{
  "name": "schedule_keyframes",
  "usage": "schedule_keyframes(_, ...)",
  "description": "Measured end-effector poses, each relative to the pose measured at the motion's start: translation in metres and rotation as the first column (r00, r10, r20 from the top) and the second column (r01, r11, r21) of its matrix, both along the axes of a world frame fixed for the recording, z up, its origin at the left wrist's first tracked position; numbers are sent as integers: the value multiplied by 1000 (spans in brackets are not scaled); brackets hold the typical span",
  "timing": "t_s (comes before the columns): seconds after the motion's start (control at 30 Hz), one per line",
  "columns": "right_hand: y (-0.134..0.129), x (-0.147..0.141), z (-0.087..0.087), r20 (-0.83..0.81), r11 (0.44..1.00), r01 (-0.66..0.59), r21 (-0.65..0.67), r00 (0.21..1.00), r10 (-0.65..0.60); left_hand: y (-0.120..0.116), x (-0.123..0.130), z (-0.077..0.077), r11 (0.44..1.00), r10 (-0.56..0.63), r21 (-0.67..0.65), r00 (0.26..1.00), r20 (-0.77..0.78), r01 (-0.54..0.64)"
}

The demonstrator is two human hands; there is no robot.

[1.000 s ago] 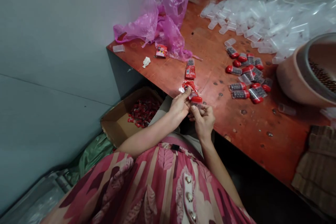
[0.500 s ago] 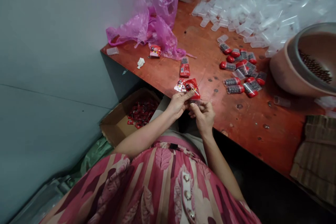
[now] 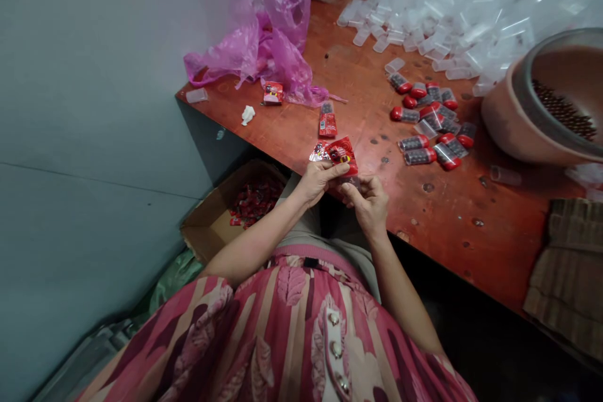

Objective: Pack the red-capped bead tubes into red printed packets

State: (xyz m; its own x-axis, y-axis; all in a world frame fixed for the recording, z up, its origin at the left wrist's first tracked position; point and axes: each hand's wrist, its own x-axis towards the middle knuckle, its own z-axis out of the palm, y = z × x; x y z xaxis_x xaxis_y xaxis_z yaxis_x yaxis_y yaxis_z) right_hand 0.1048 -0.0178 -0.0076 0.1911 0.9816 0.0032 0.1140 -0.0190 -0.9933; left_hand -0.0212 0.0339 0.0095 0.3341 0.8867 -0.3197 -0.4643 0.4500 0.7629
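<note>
My left hand point(image 3: 316, 184) pinches a small printed red packet point(image 3: 343, 152) between thumb and fingers, at the table's front edge. Just below it, my right hand point(image 3: 370, 204) has its thumb and fingers closed on the clear lower end point(image 3: 350, 182) of the same packet or of a tube in it; the fingers hide much of this part. A shiny silver-and-red wrapper point(image 3: 319, 151) lies beside the packet on the left. Behind it rests another red packet point(image 3: 328, 124), with a clear tube of dark beads sticking out of its top.
Several red-capped tubes of dark beads point(image 3: 417, 156) lie on the red table point(image 3: 452, 220). Behind them is a heap of empty clear tubes point(image 3: 424, 25). A bowl point(image 3: 506, 119) of brown beads stands right, a pink bag point(image 3: 277, 44) back left. Below, a cardboard box point(image 3: 202, 226) holds red packets.
The view has shifted slightly, so the table things sit a little further left and up. Both hands keep their grip, and the red packet is tilted a little differently.
</note>
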Motion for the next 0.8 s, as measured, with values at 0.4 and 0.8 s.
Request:
schedule_keyframes(0.4,-2,-3,3,-224,994,-90,-58,972,75,-2,-8,-1,988,-143,54,989,-42,145)
schedule_keyframes(0.8,-3,-13,-2,-235,994,44,-99,970,-66,-14,4,4,999,37,-5,998,-53,-37)
